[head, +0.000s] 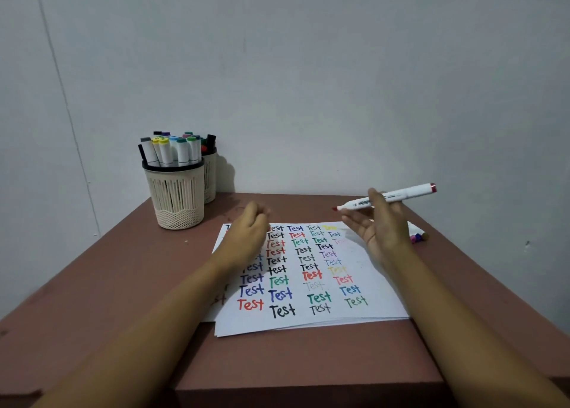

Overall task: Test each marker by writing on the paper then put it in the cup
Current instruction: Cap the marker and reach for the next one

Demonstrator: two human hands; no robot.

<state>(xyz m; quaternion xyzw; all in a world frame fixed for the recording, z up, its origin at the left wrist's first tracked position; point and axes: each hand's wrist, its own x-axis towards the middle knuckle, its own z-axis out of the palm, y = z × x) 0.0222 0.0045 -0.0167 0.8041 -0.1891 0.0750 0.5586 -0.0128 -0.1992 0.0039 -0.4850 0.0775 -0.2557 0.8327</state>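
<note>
My right hand (pixel 381 222) holds a white marker (pixel 401 195) above the far right corner of the paper (pixel 364 312). The marker's red tip is uncapped and points left, and its dark red end cap points right. My left hand (pixel 251 231) hovers over the paper's far left corner with the fingers curled shut; I cannot see anything inside it. The paper carries several rows of the word "Test" in many colours. A beige cup (pixel 177 197) holding several capped markers stands at the table's far left.
A second, similar cup (pixel 211 176) with dark markers stands right behind the first, against the wall. A few loose markers (pixel 418 237) lie on the brown table (pixel 123 268) behind my right hand. The wall runs along the table's far edge.
</note>
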